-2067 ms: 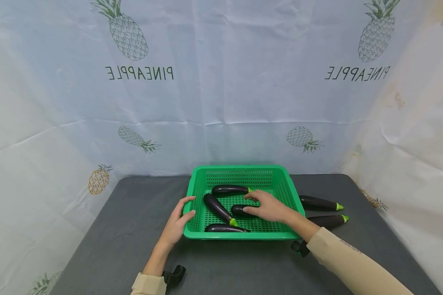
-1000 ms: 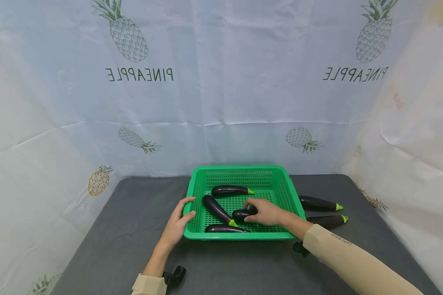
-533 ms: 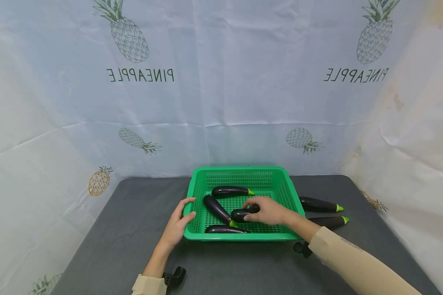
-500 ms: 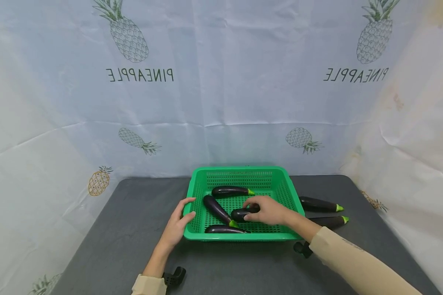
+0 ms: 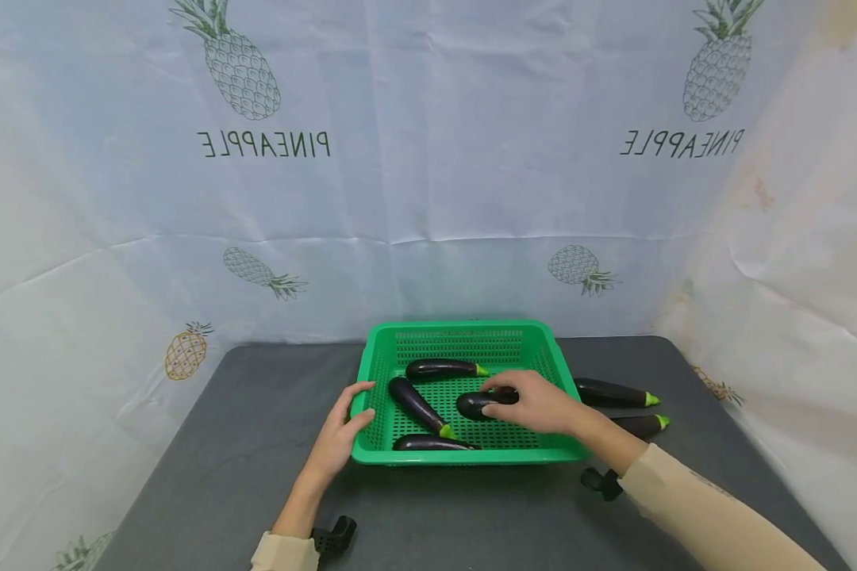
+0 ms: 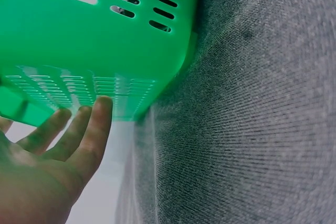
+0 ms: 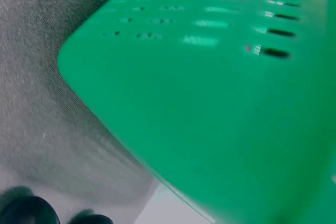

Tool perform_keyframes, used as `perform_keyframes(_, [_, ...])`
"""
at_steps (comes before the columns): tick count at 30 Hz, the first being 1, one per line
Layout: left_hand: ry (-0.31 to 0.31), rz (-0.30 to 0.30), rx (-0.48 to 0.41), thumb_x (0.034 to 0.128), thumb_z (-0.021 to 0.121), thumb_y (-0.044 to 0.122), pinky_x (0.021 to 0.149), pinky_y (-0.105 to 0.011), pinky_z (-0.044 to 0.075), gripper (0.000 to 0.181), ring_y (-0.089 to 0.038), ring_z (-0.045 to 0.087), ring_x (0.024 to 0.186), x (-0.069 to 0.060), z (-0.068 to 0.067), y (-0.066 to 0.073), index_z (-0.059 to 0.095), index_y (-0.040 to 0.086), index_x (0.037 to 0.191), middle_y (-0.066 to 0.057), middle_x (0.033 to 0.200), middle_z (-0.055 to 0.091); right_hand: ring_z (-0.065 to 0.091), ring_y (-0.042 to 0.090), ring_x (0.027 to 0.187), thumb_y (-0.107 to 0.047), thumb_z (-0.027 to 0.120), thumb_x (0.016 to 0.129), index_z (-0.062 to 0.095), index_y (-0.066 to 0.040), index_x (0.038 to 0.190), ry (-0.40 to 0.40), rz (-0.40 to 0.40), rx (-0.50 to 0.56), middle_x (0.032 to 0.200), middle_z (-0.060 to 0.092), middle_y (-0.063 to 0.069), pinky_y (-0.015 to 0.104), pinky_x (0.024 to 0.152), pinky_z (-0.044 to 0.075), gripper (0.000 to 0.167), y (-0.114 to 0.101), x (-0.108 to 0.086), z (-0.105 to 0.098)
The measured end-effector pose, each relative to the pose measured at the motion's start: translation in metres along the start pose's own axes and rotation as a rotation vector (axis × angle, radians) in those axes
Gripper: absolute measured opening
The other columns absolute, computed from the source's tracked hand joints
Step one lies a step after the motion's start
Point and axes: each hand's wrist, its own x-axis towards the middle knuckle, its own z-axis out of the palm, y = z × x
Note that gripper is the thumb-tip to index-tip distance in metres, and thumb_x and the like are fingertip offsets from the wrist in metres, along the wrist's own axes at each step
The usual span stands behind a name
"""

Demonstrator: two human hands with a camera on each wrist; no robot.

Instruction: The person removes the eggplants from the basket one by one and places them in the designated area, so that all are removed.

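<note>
A green perforated basket [image 5: 471,457] stands on the dark table. Inside it lie an eggplant [image 5: 441,369] at the back, a slanted one [image 5: 417,406] at the left and another [image 5: 434,442] along the front wall. My right hand [image 5: 539,403] pinches a further eggplant [image 5: 471,404] between thumb and fingers inside the basket; its stem end is hidden by the hand. My left hand [image 5: 336,436] touches the basket's left rim. In the left wrist view, the fingers of my left hand [image 6: 63,156] rest against the basket's outer wall [image 6: 89,45]. The right wrist view shows only the basket wall [image 7: 184,103], no hand.
Two more eggplants [image 5: 614,393] [image 5: 643,426] lie on the table [image 5: 428,515] to the basket's right, the nearer one partly behind my right forearm. A pale cloth with printed pineapples [image 5: 428,159] hangs behind and at both sides.
My right hand, first spread over the eggplant, has closed its thumb and fingers on it and moved it slightly right and back. The left hand stays at the rim.
</note>
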Motion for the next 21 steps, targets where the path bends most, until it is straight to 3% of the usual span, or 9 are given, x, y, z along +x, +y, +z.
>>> perform_keyframes(7, [-0.001, -0.016, -0.017, 0.1059, 0.054, 0.015, 0.094, -0.038, 0.045, 0.045, -0.033, 0.054, 0.121, -0.001, 0.000, 0.001, 0.046, 0.012, 0.150, -0.018, 0.147, 0.047, 0.060, 0.016, 0.100, -0.042, 0.065, 0.100, 0.068, -0.011, 0.129, 0.038, -0.030, -0.034, 0.119, 0.066, 0.000, 0.041, 0.084, 0.051, 0.042, -0.007, -0.009, -0.014])
perform_keyframes(16, [0.000, -0.026, -0.020, 0.1060, 0.054, 0.015, 0.092, -0.038, 0.047, 0.044, -0.033, 0.055, 0.119, -0.002, 0.000, 0.002, 0.046, 0.012, 0.149, -0.018, 0.145, 0.049, 0.061, 0.021, 0.111, -0.044, 0.064, 0.100, 0.067, -0.014, 0.132, 0.097, -0.033, -0.067, 0.124, 0.066, -0.001, 0.046, 0.089, 0.051, 0.044, -0.016, -0.025, -0.029])
perform_keyframes(21, [0.003, -0.032, -0.013, 0.1060, 0.053, 0.014, 0.092, -0.041, 0.047, 0.044, -0.034, 0.056, 0.118, -0.002, 0.000, 0.003, 0.046, 0.012, 0.149, -0.018, 0.144, 0.050, 0.062, 0.016, 0.107, -0.039, 0.065, 0.101, 0.067, -0.016, 0.132, 0.146, -0.060, -0.086, 0.121, 0.067, -0.005, 0.041, 0.086, 0.052, 0.039, -0.015, -0.034, -0.037])
